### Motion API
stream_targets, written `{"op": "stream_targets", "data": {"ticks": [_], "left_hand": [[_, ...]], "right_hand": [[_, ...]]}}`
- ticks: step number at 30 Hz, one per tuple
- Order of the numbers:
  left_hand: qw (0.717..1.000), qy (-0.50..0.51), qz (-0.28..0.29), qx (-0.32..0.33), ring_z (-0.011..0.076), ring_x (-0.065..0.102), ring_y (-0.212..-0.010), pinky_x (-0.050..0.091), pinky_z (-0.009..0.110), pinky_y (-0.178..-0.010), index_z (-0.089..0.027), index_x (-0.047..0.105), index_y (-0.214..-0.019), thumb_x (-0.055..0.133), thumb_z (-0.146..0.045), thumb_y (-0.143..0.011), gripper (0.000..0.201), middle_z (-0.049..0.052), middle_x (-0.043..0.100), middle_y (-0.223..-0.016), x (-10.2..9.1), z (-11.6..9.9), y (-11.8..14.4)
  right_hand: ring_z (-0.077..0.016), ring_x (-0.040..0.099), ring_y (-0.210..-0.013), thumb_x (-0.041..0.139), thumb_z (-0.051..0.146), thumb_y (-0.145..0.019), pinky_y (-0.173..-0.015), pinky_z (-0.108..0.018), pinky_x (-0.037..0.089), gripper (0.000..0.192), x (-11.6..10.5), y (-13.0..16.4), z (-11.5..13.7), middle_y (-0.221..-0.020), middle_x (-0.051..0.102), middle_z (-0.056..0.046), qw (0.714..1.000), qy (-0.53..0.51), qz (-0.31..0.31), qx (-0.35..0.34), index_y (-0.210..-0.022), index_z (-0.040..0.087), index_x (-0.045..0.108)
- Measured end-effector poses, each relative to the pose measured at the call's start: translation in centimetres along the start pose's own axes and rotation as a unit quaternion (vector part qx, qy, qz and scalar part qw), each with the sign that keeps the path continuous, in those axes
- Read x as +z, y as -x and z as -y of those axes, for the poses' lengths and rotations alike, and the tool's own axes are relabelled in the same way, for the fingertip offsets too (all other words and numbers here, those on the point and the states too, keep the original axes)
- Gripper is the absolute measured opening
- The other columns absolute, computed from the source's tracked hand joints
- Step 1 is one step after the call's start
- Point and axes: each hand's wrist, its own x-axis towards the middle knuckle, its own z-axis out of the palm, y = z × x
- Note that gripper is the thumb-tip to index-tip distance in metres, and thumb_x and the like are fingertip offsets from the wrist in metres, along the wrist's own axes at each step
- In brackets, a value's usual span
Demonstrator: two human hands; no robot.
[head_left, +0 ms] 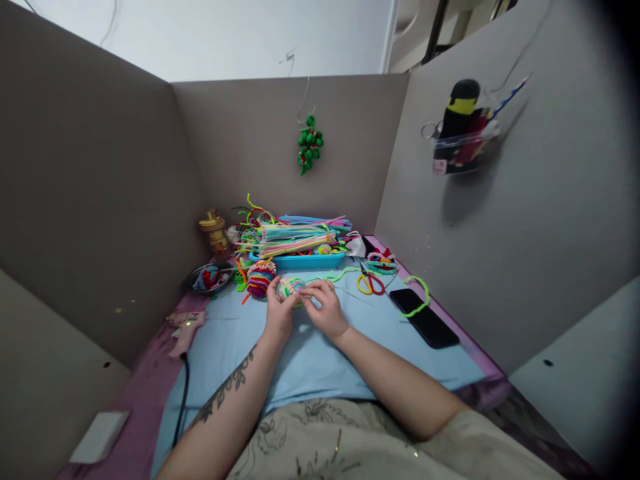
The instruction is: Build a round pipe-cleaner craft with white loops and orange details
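Observation:
Above the blue cloth, my left hand [281, 313] is closed around a rounded piece of pastel striped pipe cleaners [289, 287]. Fingers of my right hand [321, 307] pinch at the right side of the same piece; what exactly lies between those fingertips is too small to make out. A green pipe cleaner strand [345, 272] stretches over the cloth just beyond. Left of my hands stands a rounded multicoloured striped pipe cleaner piece [261, 280]. Scissors [371, 283] with red and yellow handles lie to the right.
A blue tray [310, 261] heaped with pipe cleaners [300, 237] stands at the back. At left are a pink glue gun [188, 330] with its cord, a dark bowl [225, 283] and a yellow cup [214, 232]. A black phone [427, 323] lies right. Grey panels [295, 160] enclose three sides.

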Motion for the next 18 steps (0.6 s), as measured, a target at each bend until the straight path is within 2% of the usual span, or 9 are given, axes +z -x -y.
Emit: {"op": "stream_targets", "data": {"ticks": [11,18], "left_hand": [[1.0,0.013,0.004,-0.009,0.0128,0.058,-0.076,0.043,0.024,-0.069,-0.025,0.043,-0.112,0.071,-0.015,-0.059,0.06,0.001,0.056,-0.093,0.12,-0.22,0.02],[0.999,0.021,-0.005,-0.029,0.0125,0.058,-0.079,0.043,0.023,-0.069,-0.024,0.043,-0.11,0.073,-0.016,-0.058,0.061,0.001,0.057,-0.094,0.43,-0.41,-0.07]], "right_hand": [[-0.0183,0.051,-0.089,0.056,0.021,-0.08,-0.084,-0.036,0.04,0.012,-0.09,-0.15,0.13,-0.088,0.057,-0.005,1.0,0.003,0.009,-0.009,-0.085,0.022,0.067],[-0.0175,0.05,-0.088,0.059,0.02,-0.078,-0.083,-0.035,0.04,0.01,0.16,-0.33,-0.14,-0.086,0.058,-0.005,1.0,-0.002,-0.01,-0.007,-0.083,0.021,0.067]]}}
